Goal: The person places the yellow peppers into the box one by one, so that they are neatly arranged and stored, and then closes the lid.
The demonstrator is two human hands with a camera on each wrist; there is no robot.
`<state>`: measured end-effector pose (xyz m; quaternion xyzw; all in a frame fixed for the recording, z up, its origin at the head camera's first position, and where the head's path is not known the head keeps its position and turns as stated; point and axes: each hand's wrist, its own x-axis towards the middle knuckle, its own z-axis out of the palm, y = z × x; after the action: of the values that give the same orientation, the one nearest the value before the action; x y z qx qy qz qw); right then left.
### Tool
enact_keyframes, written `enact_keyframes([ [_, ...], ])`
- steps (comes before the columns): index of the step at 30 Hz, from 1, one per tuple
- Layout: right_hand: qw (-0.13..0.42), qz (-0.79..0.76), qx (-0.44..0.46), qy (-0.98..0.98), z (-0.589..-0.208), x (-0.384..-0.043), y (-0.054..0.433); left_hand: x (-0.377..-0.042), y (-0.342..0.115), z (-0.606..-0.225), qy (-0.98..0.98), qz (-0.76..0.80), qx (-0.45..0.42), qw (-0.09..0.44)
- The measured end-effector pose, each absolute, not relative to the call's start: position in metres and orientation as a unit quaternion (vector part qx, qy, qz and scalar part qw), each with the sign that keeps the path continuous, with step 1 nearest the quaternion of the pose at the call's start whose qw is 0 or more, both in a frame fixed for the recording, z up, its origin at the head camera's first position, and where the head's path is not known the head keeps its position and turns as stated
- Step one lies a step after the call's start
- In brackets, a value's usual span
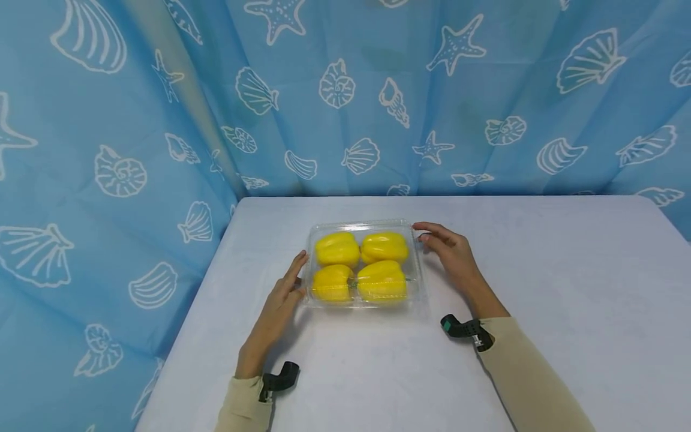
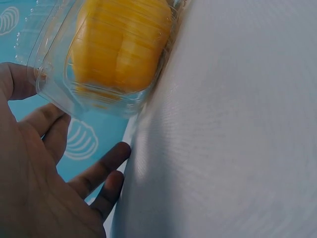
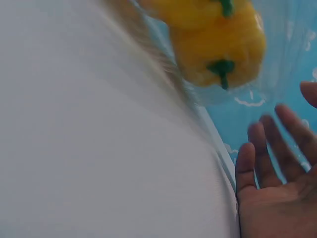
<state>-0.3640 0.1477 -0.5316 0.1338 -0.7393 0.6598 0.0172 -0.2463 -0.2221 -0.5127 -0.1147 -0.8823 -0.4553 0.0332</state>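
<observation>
A clear plastic clamshell box (image 1: 366, 304) lies on the table, its lid down over several yellow bell peppers (image 1: 381, 281). At its left side is my left hand (image 1: 277, 309), fingers extended. In the left wrist view, the thumb and a fingertip touch the rim of the box, while the lower fingers (image 2: 101, 171) spread near the table. My right hand (image 1: 449, 255) is beside the box's right edge, fingers reaching toward its upper corner. Seen from the right wrist, the fingers are spread and apart from the box, and green stems (image 3: 221, 69) show on the peppers.
A white cloth (image 1: 540, 258) covers the table. Blue curtains (image 1: 335, 132) with white shell and starfish prints hang behind it and along its left side. A black wrist camera (image 1: 281, 379) is strapped on the left wrist and another (image 1: 465, 330) on the right.
</observation>
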Motion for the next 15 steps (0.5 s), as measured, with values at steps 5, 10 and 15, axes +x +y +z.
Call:
enact_keyframes([
  [5,-0.008,0.642,0.110,-0.759,-0.531,-0.345,0.149,-0.247,-0.221,-0.514,-0.885,-0.451,-0.111,0.031],
  [10,-0.044,0.638,0.083,-0.765,-0.528,-0.326,0.150,-0.247,-0.220,-0.514,-0.883,-0.455,-0.111,0.031],
  [15,-0.060,0.631,0.075,-0.770,-0.526,-0.310,0.149,-0.247,-0.222,-0.515,-0.882,-0.457,-0.112,0.033],
])
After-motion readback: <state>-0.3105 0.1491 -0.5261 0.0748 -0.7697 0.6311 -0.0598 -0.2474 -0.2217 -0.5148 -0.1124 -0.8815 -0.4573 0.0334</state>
